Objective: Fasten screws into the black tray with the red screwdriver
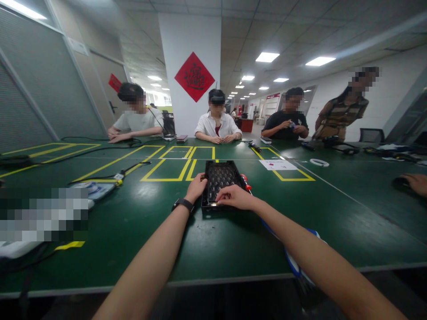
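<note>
A black case (220,178) lies on the green table in front of me, holding rows of small metal pieces that look like screwdriver bits. My left hand (196,186), with a dark band on its wrist, grips the case's left side. Over the near end of the case, the fingers of my right hand (233,196) are pinched together; what they hold is too small to make out. A small bright patch shows on the case by those fingertips. Just right of the case, partly behind my right hand, is a red-handled tool (246,181), perhaps a screwdriver.
Yellow tape outlines (167,179) mark the green table (150,231). A printed sheet (278,165) and a white ring (319,162) lie to the right. Cables and a blue-white packet (100,190) are at left. Several people are around the table; another person's hand (416,183) is at right.
</note>
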The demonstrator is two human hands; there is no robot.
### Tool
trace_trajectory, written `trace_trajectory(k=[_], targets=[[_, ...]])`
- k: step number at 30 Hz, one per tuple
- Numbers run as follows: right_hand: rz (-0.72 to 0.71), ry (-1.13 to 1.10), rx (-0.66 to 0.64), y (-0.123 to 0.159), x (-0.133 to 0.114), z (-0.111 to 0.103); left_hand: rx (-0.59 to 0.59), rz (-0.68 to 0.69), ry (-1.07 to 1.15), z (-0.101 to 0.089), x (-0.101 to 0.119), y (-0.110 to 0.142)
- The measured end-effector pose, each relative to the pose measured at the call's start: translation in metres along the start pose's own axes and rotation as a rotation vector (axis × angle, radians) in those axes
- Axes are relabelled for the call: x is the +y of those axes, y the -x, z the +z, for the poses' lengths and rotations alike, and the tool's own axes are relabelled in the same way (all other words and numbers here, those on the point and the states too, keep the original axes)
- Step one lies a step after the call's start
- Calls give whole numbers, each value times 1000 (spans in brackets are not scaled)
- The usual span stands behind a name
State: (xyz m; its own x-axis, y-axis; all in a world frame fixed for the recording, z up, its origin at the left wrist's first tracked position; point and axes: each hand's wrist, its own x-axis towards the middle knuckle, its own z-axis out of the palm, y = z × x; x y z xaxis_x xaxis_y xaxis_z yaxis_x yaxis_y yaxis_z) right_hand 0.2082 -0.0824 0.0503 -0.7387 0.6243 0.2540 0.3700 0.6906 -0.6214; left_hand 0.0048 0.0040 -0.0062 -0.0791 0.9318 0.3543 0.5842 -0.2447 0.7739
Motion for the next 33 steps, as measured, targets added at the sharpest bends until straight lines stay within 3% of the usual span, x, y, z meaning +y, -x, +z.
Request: trace_trajectory(k=[8,16,33], targets=[[-56,31,36,1,-1,-2,-1,-10,11,1,2,0],[23,-46,16,-1,6,3,19,11,9,4,-6,-3],[-5,13,23,0,0,0,-4,-15,6,0,2,1]])
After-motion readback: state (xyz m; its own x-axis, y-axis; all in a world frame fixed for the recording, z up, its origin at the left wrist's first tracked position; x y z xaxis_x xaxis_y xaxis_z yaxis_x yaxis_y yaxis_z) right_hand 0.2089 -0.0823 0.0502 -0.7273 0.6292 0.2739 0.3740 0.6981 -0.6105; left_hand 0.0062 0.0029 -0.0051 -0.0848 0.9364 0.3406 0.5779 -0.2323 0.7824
